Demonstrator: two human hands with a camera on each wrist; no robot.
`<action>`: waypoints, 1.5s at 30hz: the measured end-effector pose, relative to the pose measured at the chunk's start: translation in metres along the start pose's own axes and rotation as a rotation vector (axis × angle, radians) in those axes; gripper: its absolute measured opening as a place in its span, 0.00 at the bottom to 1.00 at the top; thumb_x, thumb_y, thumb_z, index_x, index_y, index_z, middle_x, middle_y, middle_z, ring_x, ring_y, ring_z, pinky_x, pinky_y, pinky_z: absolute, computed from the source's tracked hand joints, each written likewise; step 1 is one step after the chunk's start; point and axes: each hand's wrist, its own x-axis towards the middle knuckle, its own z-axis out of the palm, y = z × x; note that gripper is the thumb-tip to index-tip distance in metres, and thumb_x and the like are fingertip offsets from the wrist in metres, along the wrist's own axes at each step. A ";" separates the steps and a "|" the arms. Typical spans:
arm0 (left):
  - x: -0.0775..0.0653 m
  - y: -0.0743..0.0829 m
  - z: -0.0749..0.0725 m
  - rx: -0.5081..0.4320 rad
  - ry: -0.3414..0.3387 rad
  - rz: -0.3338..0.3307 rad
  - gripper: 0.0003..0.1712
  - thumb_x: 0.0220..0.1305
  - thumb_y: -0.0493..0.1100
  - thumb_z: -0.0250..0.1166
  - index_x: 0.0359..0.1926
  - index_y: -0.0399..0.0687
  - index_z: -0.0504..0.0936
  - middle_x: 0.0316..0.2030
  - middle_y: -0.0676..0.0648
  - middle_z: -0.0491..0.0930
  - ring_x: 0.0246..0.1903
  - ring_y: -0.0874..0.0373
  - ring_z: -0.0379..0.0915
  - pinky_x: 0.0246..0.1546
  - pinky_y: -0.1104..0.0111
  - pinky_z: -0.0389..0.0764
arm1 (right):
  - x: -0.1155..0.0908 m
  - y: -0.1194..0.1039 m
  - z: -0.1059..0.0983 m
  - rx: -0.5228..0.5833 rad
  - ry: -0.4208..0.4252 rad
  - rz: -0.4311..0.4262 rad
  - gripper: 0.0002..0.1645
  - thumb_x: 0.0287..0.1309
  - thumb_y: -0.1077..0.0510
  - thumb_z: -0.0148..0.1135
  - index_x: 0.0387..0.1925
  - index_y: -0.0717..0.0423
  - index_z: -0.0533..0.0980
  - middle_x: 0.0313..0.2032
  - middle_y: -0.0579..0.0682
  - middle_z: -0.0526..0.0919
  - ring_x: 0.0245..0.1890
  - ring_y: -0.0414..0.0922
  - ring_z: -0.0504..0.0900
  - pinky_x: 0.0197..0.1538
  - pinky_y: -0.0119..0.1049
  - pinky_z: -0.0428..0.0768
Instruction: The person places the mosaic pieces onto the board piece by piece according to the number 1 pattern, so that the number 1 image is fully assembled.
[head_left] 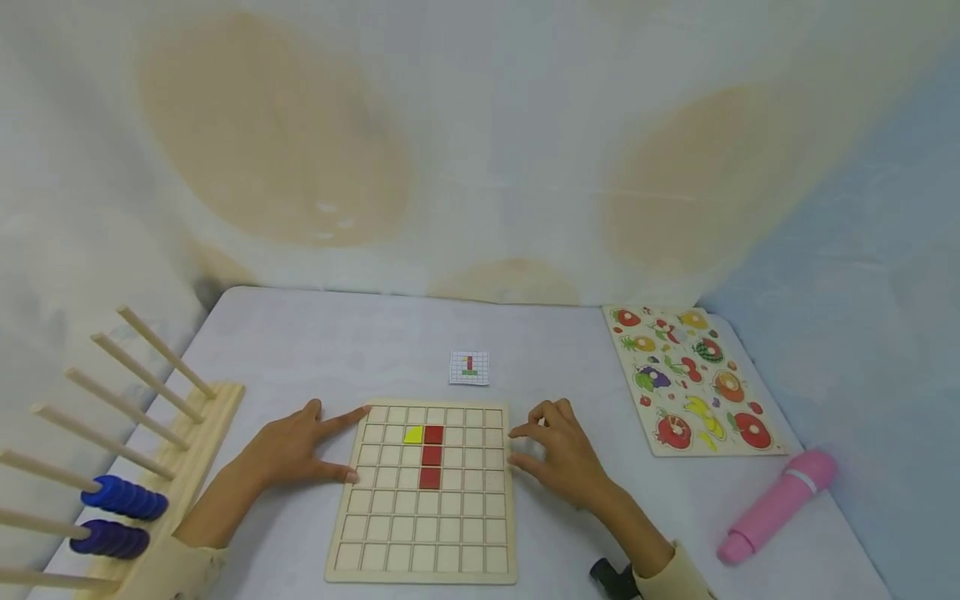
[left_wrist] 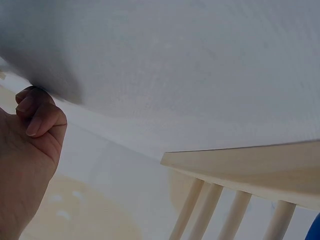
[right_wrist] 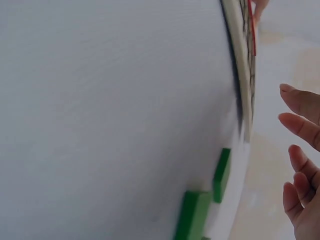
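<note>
A wooden grid board (head_left: 424,577) lies flat on the table. Three red square tiles (head_left: 431,455) form a column in its upper part, with a yellow tile (head_left: 413,434) touching the top one on the left. My left hand (head_left: 288,450) rests its extended index finger and thumb on the board's left edge; its other fingers are curled under, as the left wrist view shows. Beside the right edge is my right hand (head_left: 562,458), thumb and fingers apart, holding nothing. Green blocks (right_wrist: 192,215) lie on the table below that hand, hidden in the head view.
A small pattern card (head_left: 469,367) lies beyond the board. On the left stands a wooden peg rack (head_left: 202,433) with blue rings (head_left: 123,497). To the right are a fruit puzzle board (head_left: 697,383) and a pink cylindrical object (head_left: 776,507). A black object (head_left: 615,579) sits by my right wrist.
</note>
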 end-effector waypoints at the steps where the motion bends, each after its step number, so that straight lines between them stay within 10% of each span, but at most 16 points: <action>1: 0.000 0.000 0.000 0.000 0.001 0.000 0.57 0.40 0.86 0.59 0.73 0.76 0.62 0.32 0.50 0.60 0.21 0.59 0.55 0.22 0.67 0.62 | -0.002 0.003 -0.001 -0.012 -0.002 0.007 0.19 0.43 0.50 0.81 0.40 0.48 0.87 0.38 0.43 0.72 0.42 0.40 0.61 0.45 0.37 0.70; 10: 0.001 -0.002 0.003 -0.006 0.012 0.009 0.57 0.40 0.86 0.59 0.73 0.76 0.63 0.31 0.50 0.60 0.21 0.60 0.55 0.22 0.67 0.62 | -0.017 0.028 -0.016 -0.050 0.027 0.051 0.19 0.43 0.51 0.81 0.40 0.50 0.88 0.37 0.43 0.72 0.42 0.41 0.62 0.44 0.39 0.69; 24: 0.000 0.000 0.000 0.002 0.014 0.008 0.57 0.40 0.87 0.58 0.73 0.76 0.63 0.32 0.50 0.60 0.22 0.59 0.56 0.22 0.66 0.62 | -0.039 0.055 -0.045 -0.166 -0.186 0.242 0.22 0.42 0.56 0.80 0.44 0.51 0.87 0.37 0.45 0.73 0.40 0.44 0.63 0.44 0.40 0.67; 45: 0.001 -0.001 0.001 -0.004 0.001 0.002 0.58 0.40 0.87 0.59 0.73 0.77 0.62 0.32 0.50 0.60 0.22 0.59 0.56 0.22 0.66 0.61 | -0.054 0.067 -0.045 -0.231 -0.120 0.192 0.14 0.41 0.55 0.81 0.34 0.52 0.89 0.36 0.44 0.72 0.40 0.44 0.62 0.44 0.40 0.66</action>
